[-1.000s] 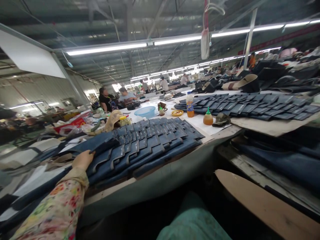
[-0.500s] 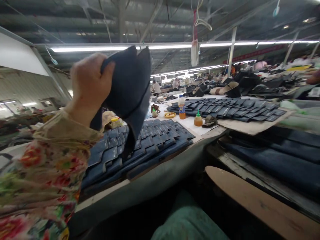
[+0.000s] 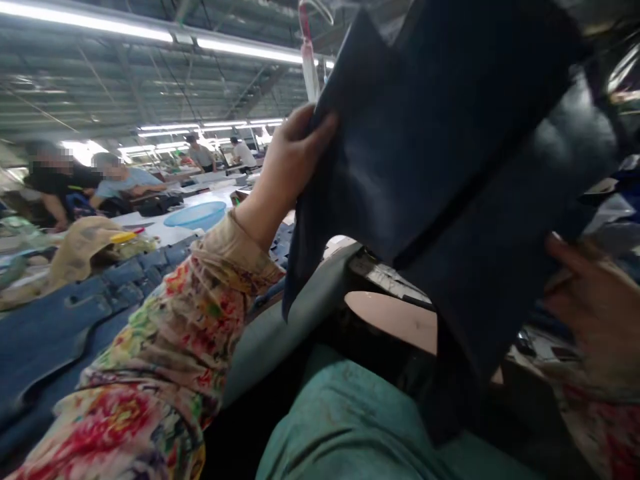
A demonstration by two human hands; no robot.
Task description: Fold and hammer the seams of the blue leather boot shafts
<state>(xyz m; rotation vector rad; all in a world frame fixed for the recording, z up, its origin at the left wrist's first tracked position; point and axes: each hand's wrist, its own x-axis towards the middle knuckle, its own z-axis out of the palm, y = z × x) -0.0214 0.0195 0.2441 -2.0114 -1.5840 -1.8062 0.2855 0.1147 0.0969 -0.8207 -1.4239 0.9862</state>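
Note:
A large dark blue leather piece (image 3: 425, 153) hangs in front of me, covering much of the upper right of the head view. My left hand (image 3: 295, 150) is closed on its left edge, thumb on the near face and fingers mostly hidden behind. At the lower right edge, my right hand (image 3: 585, 293) meets the same piece, slightly blurred, its fingers bent and partly out of sight. The leather's lower part drapes down over my green-covered lap (image 3: 345, 413).
Overlapping blue leather pieces (image 3: 50, 320) lie along the left. Behind them are a yellow-lidded jar (image 3: 130, 240), tan cloth (image 3: 83, 250) and a blue basin (image 3: 197, 215). A tan rounded board (image 3: 395, 320) sits beyond my lap. Several people (image 3: 120, 180) work farther back.
The leather piece has come closer and to the right, held by my left hand. My right hand has come into view at its other edge. The camera view has turned left.

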